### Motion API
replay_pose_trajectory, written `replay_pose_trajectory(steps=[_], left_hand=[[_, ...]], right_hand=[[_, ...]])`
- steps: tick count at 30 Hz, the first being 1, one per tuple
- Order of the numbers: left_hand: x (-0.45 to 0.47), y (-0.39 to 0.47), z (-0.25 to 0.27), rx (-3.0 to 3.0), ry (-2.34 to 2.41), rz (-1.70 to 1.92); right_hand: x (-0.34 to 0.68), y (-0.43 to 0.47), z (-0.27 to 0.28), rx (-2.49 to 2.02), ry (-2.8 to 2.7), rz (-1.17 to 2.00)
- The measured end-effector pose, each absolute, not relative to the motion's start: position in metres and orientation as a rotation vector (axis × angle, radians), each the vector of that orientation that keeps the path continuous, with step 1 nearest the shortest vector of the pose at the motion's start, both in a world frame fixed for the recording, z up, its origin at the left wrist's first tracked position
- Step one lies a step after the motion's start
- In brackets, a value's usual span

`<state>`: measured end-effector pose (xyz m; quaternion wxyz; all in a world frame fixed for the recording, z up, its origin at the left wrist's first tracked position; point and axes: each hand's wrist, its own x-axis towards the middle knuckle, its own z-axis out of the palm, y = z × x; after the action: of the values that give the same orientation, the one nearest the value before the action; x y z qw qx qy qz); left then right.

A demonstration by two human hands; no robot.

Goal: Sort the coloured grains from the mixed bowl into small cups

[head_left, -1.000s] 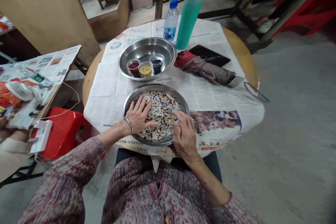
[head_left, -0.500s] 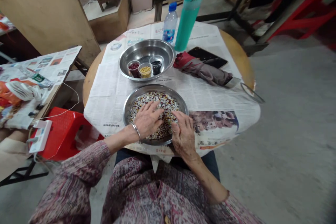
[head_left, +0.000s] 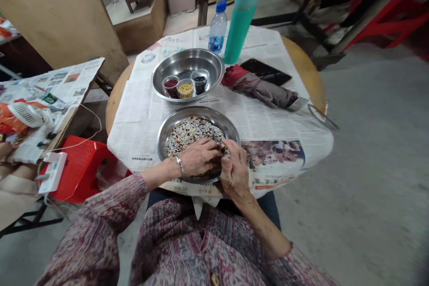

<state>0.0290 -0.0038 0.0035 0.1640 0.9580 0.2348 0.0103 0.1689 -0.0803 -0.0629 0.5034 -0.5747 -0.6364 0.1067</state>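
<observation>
Newspaper covered the round counter, maybe so it would not get dirty. On it sat a big bowl and, nearer the person, a pan. The right hand curled at the pan's right edge, perhaps to stop it sliding; its grip could not be told. The left hand bent down into the pan; whether its fingers were closed could not be told. Three small cups stood in the bowl, likely to catch spills. The mixed grains lay in the pan, its sides holding them in.
</observation>
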Motion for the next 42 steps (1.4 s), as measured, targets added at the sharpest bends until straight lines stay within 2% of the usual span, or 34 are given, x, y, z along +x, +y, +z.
replay_pose_trajectory(steps=[4,11,18,20,26,36,42], left_hand=[[-0.014,-0.006,0.013,2.745,0.551,-0.058],[-0.044,0.004,0.033,2.693,1.098,0.048],[-0.023,-0.017,0.044,2.471,0.801,-0.398],[-0.015,-0.017,0.040,2.508,0.801,-0.364],[0.013,0.005,0.037,2.634,1.271,-0.080],[0.066,0.036,0.014,2.681,0.880,-0.326],[0.038,0.031,0.031,2.640,0.763,-0.415]], right_hand=[[0.169,-0.080,-0.063,-1.394,-1.550,0.256],[0.170,-0.079,-0.062,-1.392,-1.569,0.237],[0.169,-0.080,-0.063,-1.406,-1.552,0.241],[0.169,-0.080,-0.063,-1.406,-1.546,0.237],[0.169,-0.080,-0.063,-1.401,-1.551,0.234],[0.169,-0.080,-0.064,-1.405,-1.538,0.219],[0.170,-0.080,-0.063,-1.403,-1.552,0.231]])
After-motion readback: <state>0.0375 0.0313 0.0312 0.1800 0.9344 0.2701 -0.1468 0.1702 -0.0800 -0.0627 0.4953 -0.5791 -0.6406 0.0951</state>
